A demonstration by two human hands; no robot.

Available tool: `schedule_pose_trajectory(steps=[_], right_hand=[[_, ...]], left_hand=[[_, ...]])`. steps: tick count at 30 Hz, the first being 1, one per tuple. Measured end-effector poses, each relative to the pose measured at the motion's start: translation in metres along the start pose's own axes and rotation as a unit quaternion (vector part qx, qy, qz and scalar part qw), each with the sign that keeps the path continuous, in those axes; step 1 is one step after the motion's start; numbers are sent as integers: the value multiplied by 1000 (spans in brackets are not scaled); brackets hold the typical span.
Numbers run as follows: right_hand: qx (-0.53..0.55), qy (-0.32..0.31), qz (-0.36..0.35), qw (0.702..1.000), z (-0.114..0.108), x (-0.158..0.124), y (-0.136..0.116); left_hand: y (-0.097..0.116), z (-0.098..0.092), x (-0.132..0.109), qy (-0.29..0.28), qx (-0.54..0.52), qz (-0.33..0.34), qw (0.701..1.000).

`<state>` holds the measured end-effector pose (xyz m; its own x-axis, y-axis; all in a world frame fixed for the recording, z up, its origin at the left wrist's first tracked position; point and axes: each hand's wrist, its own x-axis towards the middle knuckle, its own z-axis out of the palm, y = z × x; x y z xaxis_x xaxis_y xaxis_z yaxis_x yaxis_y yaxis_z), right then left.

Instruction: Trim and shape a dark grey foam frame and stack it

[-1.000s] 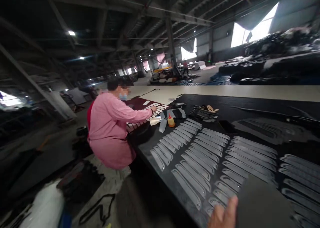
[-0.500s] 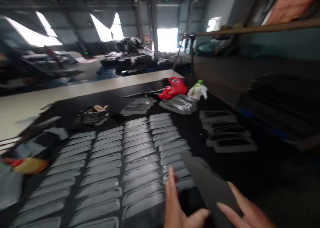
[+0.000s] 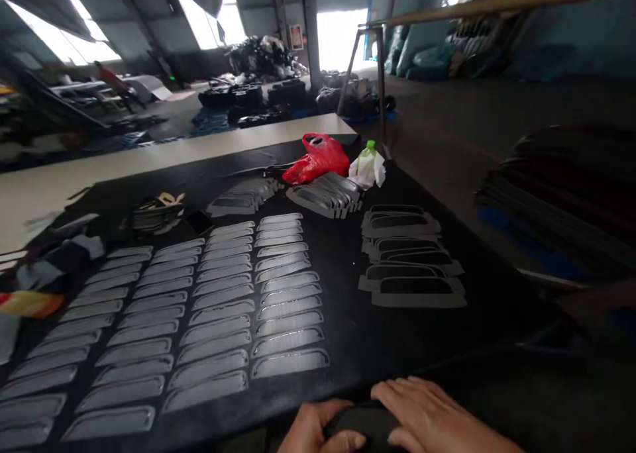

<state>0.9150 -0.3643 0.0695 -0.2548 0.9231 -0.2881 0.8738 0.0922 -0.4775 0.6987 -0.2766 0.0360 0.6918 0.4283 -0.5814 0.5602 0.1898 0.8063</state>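
At the bottom of the head view, by the table's near edge, my left hand (image 3: 320, 430) has its thumb and fingers closed on a dark grey flat piece (image 3: 370, 425). My right hand (image 3: 432, 410) grips the same piece from the other side, fingers over its far edge. The lower part of this piece is cut off by the picture's edge. Just beyond my hands, several grey flat pieces with rounded, glossy-lined edges (image 3: 291, 362) lie in columns on the black-covered table (image 3: 348, 334).
Grey cut-out frames (image 3: 417, 293) lie overlapping on the right. Farther back are fanned grey pieces (image 3: 325, 195), a red plastic bag (image 3: 322, 158), a green-capped bottle in white wrapping (image 3: 368, 168) and a dark phone-like slab (image 3: 199, 222). Dark stacked sheets (image 3: 561, 188) stand beyond the table's right edge.
My hands have come down and closer together around the dark grey piece, which was raised and tilted over the columns. The camera view has shifted, and the near ends of the columns now show.
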Motion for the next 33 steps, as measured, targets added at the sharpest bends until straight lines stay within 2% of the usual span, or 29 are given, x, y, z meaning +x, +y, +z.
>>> schedule_pose_trajectory(steps=[4,7,11,14,17,20,22,23,27,33], right_hand=[[-17,-1,-20,1000,-17,1,55],[-48,38,-39,997,-18,8,86],[-93,110,-63,988,-6,13,112],[-129,153,-83,976,2,12,122],[-162,175,-96,966,6,12,127],[-177,151,-85,969,6,19,130],[-183,140,-59,971,7,26,133],[-182,124,-53,974,8,29,136],[-169,76,-34,982,13,35,145],[-145,70,-53,986,18,36,155]], left_hand=[[15,29,31,71,-122,-1,990],[29,39,54,120,-234,-4,965],[41,44,74,106,-324,-3,940],[41,44,83,81,-331,-5,940],[35,42,92,94,-280,-7,955],[26,41,102,176,-161,12,971],[21,41,107,239,-35,31,970],[19,42,108,252,27,41,966],[17,48,112,225,193,46,954],[18,52,122,183,321,24,929]])
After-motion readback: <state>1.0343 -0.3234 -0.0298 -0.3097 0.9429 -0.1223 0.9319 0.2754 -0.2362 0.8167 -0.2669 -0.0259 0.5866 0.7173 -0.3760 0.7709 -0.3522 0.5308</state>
